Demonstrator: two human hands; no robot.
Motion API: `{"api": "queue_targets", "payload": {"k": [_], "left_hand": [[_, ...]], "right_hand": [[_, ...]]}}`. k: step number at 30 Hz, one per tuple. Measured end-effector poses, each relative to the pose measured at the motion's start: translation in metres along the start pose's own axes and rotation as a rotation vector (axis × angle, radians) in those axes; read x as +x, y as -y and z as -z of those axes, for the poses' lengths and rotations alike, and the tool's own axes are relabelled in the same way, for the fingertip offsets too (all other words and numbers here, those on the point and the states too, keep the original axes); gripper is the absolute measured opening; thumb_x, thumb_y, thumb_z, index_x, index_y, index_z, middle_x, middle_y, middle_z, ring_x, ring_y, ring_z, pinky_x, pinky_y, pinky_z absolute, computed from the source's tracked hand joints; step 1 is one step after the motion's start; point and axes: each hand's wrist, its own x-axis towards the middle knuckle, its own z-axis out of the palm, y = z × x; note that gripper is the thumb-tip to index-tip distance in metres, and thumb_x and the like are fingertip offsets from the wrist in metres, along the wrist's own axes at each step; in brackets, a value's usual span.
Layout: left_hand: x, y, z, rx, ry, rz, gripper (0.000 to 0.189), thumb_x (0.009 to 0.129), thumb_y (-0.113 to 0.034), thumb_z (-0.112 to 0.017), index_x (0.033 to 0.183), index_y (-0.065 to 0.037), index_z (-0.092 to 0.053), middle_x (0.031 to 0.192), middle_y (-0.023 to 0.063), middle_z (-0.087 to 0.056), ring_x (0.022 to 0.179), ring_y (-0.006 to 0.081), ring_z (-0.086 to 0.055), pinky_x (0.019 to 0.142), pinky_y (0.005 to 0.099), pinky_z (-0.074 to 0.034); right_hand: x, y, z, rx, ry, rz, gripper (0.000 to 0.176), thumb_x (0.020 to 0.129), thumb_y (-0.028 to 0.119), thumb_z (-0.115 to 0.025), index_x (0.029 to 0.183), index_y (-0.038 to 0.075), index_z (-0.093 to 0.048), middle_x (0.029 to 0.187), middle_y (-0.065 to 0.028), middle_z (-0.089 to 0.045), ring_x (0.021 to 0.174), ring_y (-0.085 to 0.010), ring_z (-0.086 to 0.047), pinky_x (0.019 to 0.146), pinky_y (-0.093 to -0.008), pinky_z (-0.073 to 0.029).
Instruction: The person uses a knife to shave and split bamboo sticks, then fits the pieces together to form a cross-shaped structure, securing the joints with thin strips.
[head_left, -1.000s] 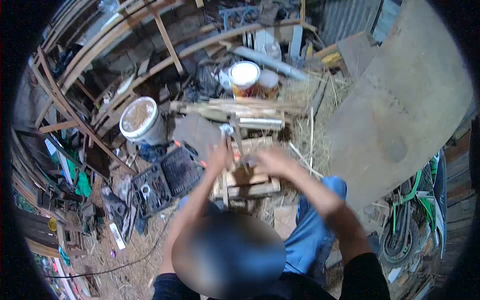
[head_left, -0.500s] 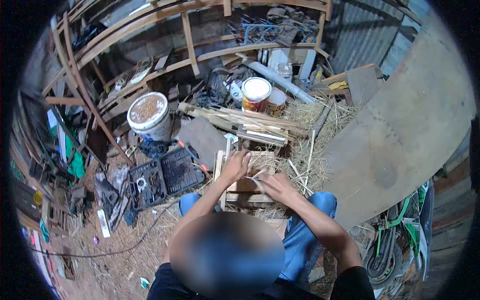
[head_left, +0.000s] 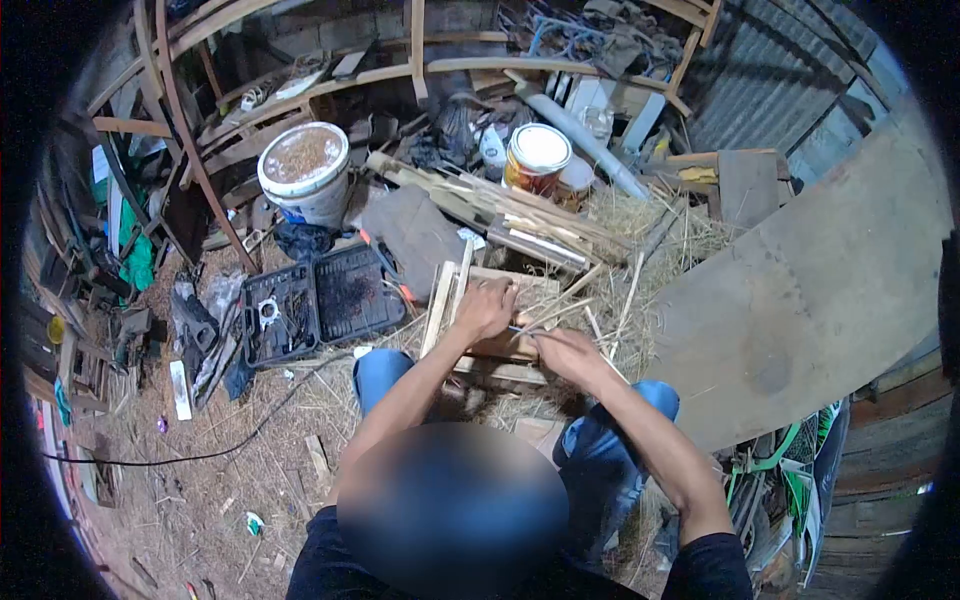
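Strip [head_left: 565,296] of pale wood slants up and to the right from between the two hands, just right of the frame's centre, over a low wooden bench [head_left: 502,371]. The left hand [head_left: 487,307] and right hand [head_left: 567,354] are close together but apart, fingers curled, with a thin, dull sliver showing between them; whether it is a blade or more wood, and which hand grips what, I cannot tell. The step in hand looks like close two-handed work on the strip. The next move seems to call for a firm hold on one side, a small, controlled stroke from the other, and fingertips clear of the sliver's line. Sticks [head_left: 480,205] lie beyond the bench at upper centre, an open toolbox [head_left: 357,294] sits left of it, and a bucket [head_left: 305,160] stands at upper left
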Motion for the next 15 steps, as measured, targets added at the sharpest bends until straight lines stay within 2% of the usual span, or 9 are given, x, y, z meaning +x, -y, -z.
{"api": "queue_targets", "payload": {"k": [2, 3, 4, 6, 7, 10, 12, 14, 15], "left_hand": [[0.002, 0.005, -0.006, 0.039, -0.049, -0.005, 0.036, 0.095, -0.031, -0.034, 0.101, -0.002, -0.055, 0.091, 0.0232, -0.061, 0.090, 0.0402, -0.056, 0.088, 0.0467, -0.040], [0.003, 0.007, -0.006, 0.012, -0.023, -0.026, 0.036, 0.095, -0.031, -0.033, 0.105, -0.002, -0.053, 0.091, 0.0229, -0.061, 0.089, 0.0410, -0.056, 0.090, 0.0481, -0.039], [0.006, 0.007, -0.006, 0.008, -0.023, -0.021, 0.036, 0.095, -0.031, -0.033, 0.105, -0.002, -0.053, 0.091, 0.0229, -0.061, 0.089, 0.0410, -0.056, 0.090, 0.0481, -0.039], [0.007, 0.004, -0.004, -0.023, -0.107, -0.028, 0.037, 0.095, -0.030, -0.031, 0.108, -0.001, -0.051, 0.091, 0.0224, -0.062, 0.090, 0.0409, -0.057, 0.096, 0.0489, -0.034], [0.008, 0.007, -0.011, 0.142, 0.032, -0.020, 0.038, 0.096, -0.028, -0.029, 0.111, 0.002, -0.049, 0.100, 0.0236, -0.060, 0.097, 0.0394, -0.055, 0.102, 0.0482, -0.029], [0.003, 0.037, -0.061, 0.163, -0.182, -0.113, 0.041, 0.096, -0.027, -0.027, 0.115, 0.004, -0.047, 0.110, 0.0249, -0.055, 0.106, 0.0378, -0.051, 0.107, 0.0468, -0.023], [0.005, 0.019, -0.026, 0.195, -0.031, -0.062, 0.047, 0.097, -0.033, -0.027, 0.122, 0.004, -0.043, 0.120, 0.0235, -0.051, 0.117, 0.0333, -0.046, 0.107, 0.0453, -0.025], [0.008, -0.009, 0.013, -0.746, 0.080, 0.127, 0.051, 0.097, -0.038, -0.030, 0.126, 0.003, -0.041, 0.123, 0.0207, -0.050, 0.123, 0.0282, -0.042, 0.107, 0.0436, -0.026], [0.006, -0.018, 0.030, -1.203, 0.177, -0.003, 0.058, 0.094, -0.044, -0.037, 0.132, 0.000, -0.035, 0.130, 0.0191, -0.046, 0.127, 0.0269, -0.037, 0.107, 0.0412, -0.027]], "right_hand": [[0.003, -0.005, -0.002, 0.132, 0.045, -0.023, 0.033, 0.090, 0.027, -0.039, 0.107, 0.007, -0.059, 0.102, -0.0174, -0.063, 0.091, -0.0347, -0.059, 0.085, -0.0359, -0.046], [0.005, -0.006, -0.001, -0.141, 0.041, 0.020, 0.033, 0.091, 0.028, -0.038, 0.105, 0.010, -0.061, 0.103, -0.0158, -0.063, 0.092, -0.0337, -0.060, 0.086, -0.0368, -0.046], [0.009, -0.011, -0.002, -0.144, 0.047, 0.020, 0.033, 0.091, 0.028, -0.038, 0.105, 0.010, -0.061, 0.103, -0.0158, -0.063, 0.092, -0.0337, -0.060, 0.086, -0.0368, -0.046], [0.014, -0.019, -0.009, 0.007, 0.062, -0.121, 0.034, 0.091, 0.028, -0.037, 0.103, 0.010, -0.062, 0.106, -0.0153, -0.062, 0.095, -0.0329, -0.059, 0.086, -0.0383, -0.046], [0.012, -0.008, -0.004, -0.072, 0.083, -0.055, 0.034, 0.091, 0.029, -0.038, 0.104, 0.010, -0.062, 0.110, -0.0160, -0.061, 0.097, -0.0331, -0.059, 0.086, -0.0396, -0.045], [-0.001, -0.004, -0.010, -0.117, 0.011, -0.097, 0.032, 0.094, 0.028, -0.035, 0.093, 0.008, -0.060, 0.093, -0.0203, -0.061, 0.087, -0.0384, -0.058, 0.077, -0.0447, -0.045], [-0.012, 0.014, -0.005, 0.001, 0.034, -0.194, 0.031, 0.093, 0.022, -0.034, 0.099, 0.005, -0.059, 0.100, -0.0222, -0.060, 0.096, -0.0379, -0.057, 0.084, -0.0451, -0.043], [0.002, -0.017, -0.038, -0.195, 0.013, 0.034, 0.031, 0.092, 0.015, -0.032, 0.105, 0.001, -0.056, 0.103, -0.0226, -0.061, 0.099, -0.0389, -0.056, 0.086, -0.0447, -0.044], [-0.002, 0.001, -0.031, -0.213, 0.072, -0.077, 0.031, 0.091, 0.011, -0.031, 0.109, -0.002, -0.053, 0.105, -0.0248, -0.060, 0.102, -0.0395, -0.056, 0.089, -0.0441, -0.044]]}}
